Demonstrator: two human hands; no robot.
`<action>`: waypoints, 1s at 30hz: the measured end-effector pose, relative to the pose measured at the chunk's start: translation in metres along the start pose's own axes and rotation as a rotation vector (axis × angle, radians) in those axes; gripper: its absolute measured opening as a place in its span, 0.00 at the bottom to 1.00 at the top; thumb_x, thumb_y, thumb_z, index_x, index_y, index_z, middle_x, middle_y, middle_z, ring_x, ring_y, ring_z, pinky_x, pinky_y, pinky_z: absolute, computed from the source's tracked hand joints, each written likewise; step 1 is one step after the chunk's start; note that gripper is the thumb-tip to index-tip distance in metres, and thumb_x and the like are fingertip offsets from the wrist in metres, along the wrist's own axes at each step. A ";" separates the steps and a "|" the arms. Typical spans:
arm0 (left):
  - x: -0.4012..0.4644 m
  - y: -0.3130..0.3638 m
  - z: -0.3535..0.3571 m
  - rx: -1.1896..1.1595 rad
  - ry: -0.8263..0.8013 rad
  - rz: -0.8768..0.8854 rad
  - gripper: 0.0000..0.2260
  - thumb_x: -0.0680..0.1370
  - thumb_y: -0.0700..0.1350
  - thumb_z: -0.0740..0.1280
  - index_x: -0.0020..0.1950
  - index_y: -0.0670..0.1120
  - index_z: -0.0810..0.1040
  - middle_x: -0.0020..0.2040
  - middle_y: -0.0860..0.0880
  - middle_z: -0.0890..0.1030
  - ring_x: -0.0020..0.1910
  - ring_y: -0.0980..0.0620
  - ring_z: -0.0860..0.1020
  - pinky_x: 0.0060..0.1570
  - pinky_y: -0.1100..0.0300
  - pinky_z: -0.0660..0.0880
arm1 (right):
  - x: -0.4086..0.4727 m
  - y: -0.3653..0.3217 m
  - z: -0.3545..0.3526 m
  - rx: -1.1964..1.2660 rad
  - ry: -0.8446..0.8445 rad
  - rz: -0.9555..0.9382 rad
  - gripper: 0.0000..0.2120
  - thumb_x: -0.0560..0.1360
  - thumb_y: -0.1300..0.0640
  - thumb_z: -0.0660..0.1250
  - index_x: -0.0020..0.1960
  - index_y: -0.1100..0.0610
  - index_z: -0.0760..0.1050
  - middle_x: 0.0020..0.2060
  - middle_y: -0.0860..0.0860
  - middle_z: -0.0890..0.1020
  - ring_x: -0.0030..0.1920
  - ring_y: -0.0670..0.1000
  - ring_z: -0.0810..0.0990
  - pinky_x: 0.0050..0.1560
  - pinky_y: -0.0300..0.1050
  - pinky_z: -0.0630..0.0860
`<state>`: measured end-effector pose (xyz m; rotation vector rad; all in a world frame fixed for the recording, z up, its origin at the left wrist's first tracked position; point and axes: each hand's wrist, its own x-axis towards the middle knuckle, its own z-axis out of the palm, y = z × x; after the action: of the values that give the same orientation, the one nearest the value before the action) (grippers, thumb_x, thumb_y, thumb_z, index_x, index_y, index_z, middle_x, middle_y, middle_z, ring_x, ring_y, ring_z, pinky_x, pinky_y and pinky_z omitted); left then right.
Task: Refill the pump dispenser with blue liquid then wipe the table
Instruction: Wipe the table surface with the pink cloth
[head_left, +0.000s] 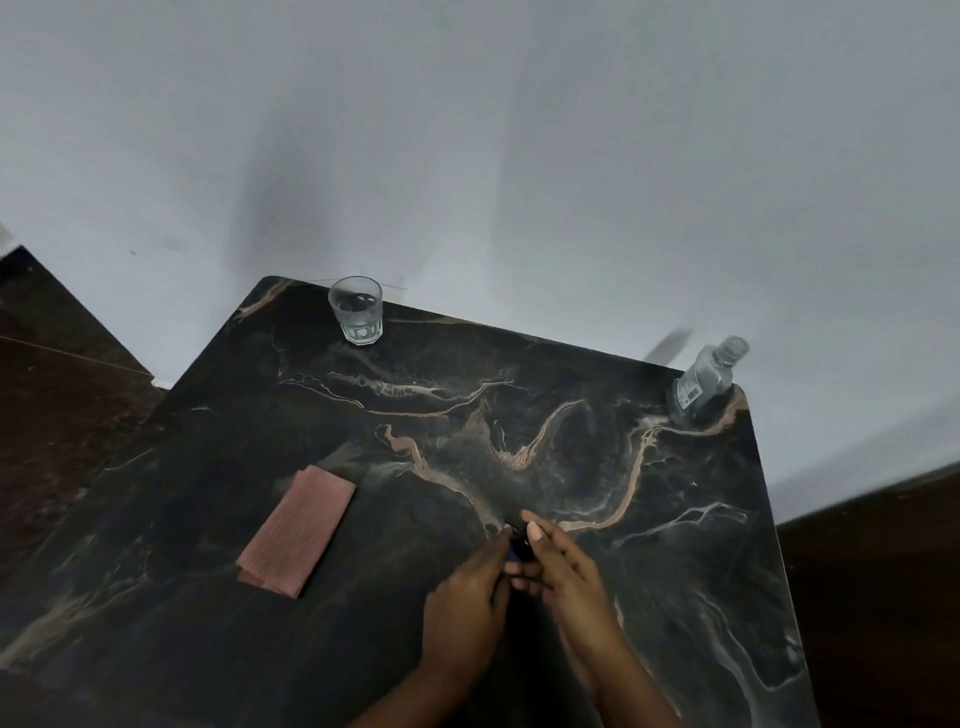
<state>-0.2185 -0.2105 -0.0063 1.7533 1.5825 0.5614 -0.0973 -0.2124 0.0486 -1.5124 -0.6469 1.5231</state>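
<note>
Both my hands meet near the front middle of the dark marble table (571, 415). My left hand (467, 608) and my right hand (566, 577) close together around a small dark object (517, 548) with a hint of blue; most of it is hidden by my fingers, so I cannot tell what it is. A folded pink cloth (297, 530) lies flat to the left of my hands. A clear plastic bottle (706, 382) with a label stands at the far right corner. A clear glass tumbler (356, 309) stands at the far edge.
A pale wall runs behind the table. Dark floor shows to the left and right of the table edges.
</note>
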 end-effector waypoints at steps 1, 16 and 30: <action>0.000 0.000 0.000 0.011 0.009 0.001 0.23 0.79 0.49 0.60 0.73 0.64 0.63 0.69 0.64 0.73 0.63 0.60 0.77 0.53 0.64 0.75 | 0.001 0.001 -0.001 0.024 -0.009 0.003 0.21 0.71 0.46 0.68 0.61 0.52 0.79 0.52 0.56 0.85 0.48 0.55 0.84 0.47 0.43 0.79; -0.015 0.006 0.028 -0.531 0.029 -0.226 0.30 0.77 0.39 0.67 0.68 0.70 0.67 0.58 0.62 0.81 0.44 0.59 0.84 0.34 0.61 0.81 | 0.009 0.015 -0.002 0.154 0.061 -0.014 0.17 0.70 0.51 0.70 0.55 0.60 0.81 0.50 0.59 0.85 0.50 0.60 0.84 0.58 0.53 0.77; -0.013 0.026 0.057 -0.535 0.053 -0.501 0.21 0.81 0.53 0.59 0.74 0.62 0.63 0.59 0.54 0.82 0.57 0.54 0.81 0.58 0.56 0.76 | 0.011 0.019 0.000 0.140 0.083 -0.020 0.14 0.69 0.52 0.71 0.51 0.60 0.82 0.48 0.59 0.86 0.48 0.59 0.85 0.52 0.50 0.78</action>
<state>-0.1614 -0.2349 -0.0230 0.9150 1.6353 0.6992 -0.1003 -0.2120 0.0267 -1.4504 -0.4961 1.4522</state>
